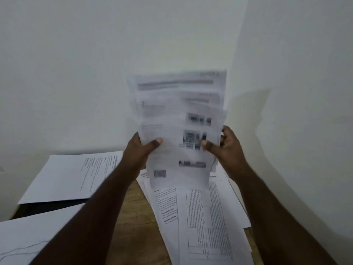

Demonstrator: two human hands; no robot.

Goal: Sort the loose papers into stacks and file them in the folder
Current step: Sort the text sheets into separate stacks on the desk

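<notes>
Up in the middle of the head view, a bundle of papers (177,119) is being held upright in front of the wall, well above the worktop (137,217). The left hand (142,148) grips its left edge with the thumb across the front and the fingers curled behind; the right hand (223,146) does the same on the right edge, thumb on the printed face. The sheets are fanned and uneven at the top and pretty blurry, so I can't read what's on them, just some dark picture blocks and what looks like a barcode low down.

Below the bundle, on the right side of the worktop, lies a spread pile of printed sheets (200,217) with tables on them, loosely overlapping. Far left there's another sheet of text (76,176) lying over something dark, maybe the folder, can't say for sure. A white sheet (24,238) sits at the near left.

My guess is this is the squaring-up bit of the sorting: one stack gathered, not yet neat. The next move probably calls for tapping the bottom edge on the worktop so the edges line up, keeping both grips loose enough for sheets to slide, then setting it down apart from the other piles.
</notes>
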